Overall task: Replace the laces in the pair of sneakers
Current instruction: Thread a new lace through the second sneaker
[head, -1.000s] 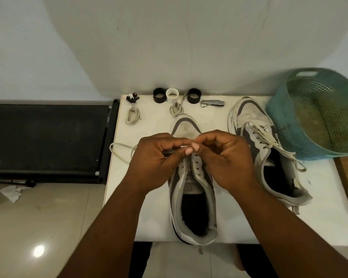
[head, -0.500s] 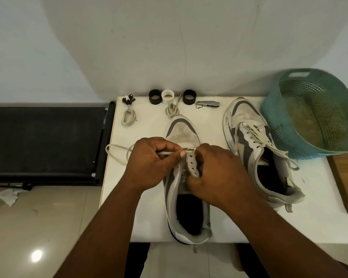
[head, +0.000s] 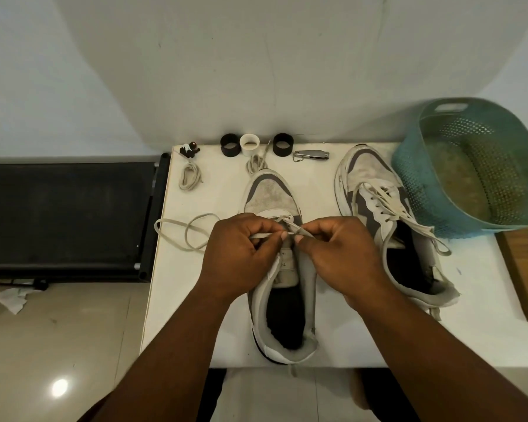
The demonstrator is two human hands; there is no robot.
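Both hands working over the grey-and-white mesh sneaker [head: 272,196] that is lying mid-tabletop, toe pointing at the far edge, heel opening reaching the near edge. Left hand [head: 241,254] is curling its fingers and pinching a flat off-white shoelace [head: 261,236] between thumb and forefinger. Right hand [head: 339,254] is also curling, pinching the other run of that lace just beside the left fingertips, above the eyelet rows. The lace is crossing at the lowest eyelets near the toe cap. A slack part of the lace [head: 186,233] is trailing off to the left, looping on the white tabletop [head: 220,330] and reaching its left edge.

Second matching sneaker [head: 375,208] is sitting toward the right side, toe to the far edge, its own laces threaded but loose. Teal perforated plastic basket [head: 439,190] is tilting at the far right corner, just beside that sneaker.

Along the far edge: two black rings [head: 229,144], a white ring [head: 250,144] between them, a small metal clipper-like tool [head: 311,154], a small dark figure-like item [head: 189,150]. Two coiled off-white laces [head: 189,176] are lying just in front of those. Crumpled white paper [head: 11,298] is lying on the floor to the left.
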